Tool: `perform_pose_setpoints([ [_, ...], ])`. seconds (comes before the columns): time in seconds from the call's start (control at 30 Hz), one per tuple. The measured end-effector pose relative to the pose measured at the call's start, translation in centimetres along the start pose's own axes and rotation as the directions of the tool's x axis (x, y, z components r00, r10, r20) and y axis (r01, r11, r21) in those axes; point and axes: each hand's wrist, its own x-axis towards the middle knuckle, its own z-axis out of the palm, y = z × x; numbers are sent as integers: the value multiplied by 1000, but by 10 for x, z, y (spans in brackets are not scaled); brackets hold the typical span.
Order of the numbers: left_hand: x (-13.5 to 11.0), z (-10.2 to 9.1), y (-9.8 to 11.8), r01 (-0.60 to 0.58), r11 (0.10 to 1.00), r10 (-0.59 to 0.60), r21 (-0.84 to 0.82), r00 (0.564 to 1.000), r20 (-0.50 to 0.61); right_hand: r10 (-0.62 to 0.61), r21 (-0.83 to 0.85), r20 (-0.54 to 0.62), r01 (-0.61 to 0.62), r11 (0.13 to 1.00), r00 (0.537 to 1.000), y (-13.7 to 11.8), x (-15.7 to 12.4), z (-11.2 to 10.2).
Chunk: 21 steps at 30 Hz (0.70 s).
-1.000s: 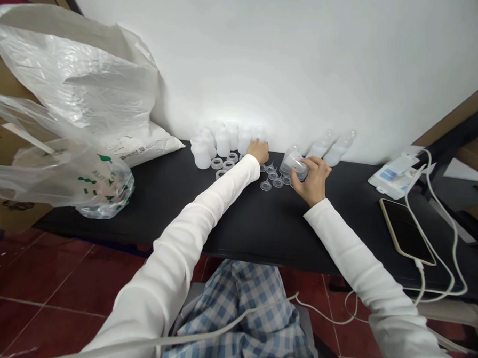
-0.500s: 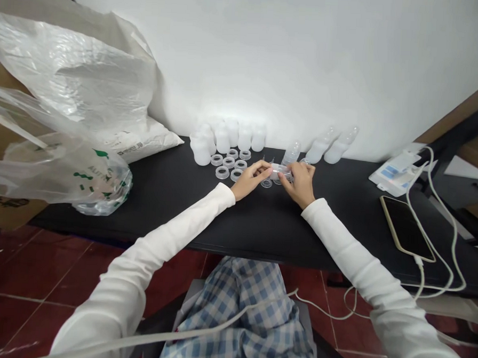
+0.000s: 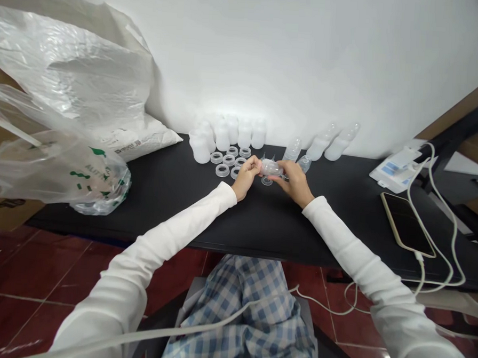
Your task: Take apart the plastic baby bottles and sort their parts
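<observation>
A clear domed bottle cap (image 3: 271, 168) lies on its side in the air just above the table, between my two hands. My right hand (image 3: 295, 183) grips its right end with thumb and fingers. My left hand (image 3: 247, 176) is closed, its fingertips pinching at the left end; whether a ring or teat sits inside there I cannot make out. Beneath the cap, a clear teat (image 3: 267, 181) rests on the black table. Several translucent collar rings (image 3: 222, 170) are grouped left of my hands. Another clear cap (image 3: 304, 163) lies behind my right hand.
Several white baby bottles (image 3: 200, 147) stand along the wall. Two capped bottles (image 3: 340, 144) lean at the right, near stacked clear caps (image 3: 292, 148). Plastic bags (image 3: 98, 177) cover the table's left end. A phone (image 3: 407, 225), cables and a white box (image 3: 395, 170) lie right.
The clear cap has turned in my hands, its dome now showing more plainly. My left hand has shifted slightly left and curled its fingers; my right hand has moved slightly left.
</observation>
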Motion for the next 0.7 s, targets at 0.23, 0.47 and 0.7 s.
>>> perform_pose_setpoints([
  [0.23, 4, -6, 4, -23, 999, 21, 30, 998, 54, -316, -46, 154, 326, 944, 936, 11, 0, -17],
  [0.47, 14, -11, -6, -180, 983, 178, 30, 981, 78, -132, 38, 53, 131, 991, 990, 8, -2, -5],
  [0.7, 5, -4, -10, -353, 922, 344, 158, 936, 82, 251, 189, 44, -254, 949, 967, -9, -2, 3],
])
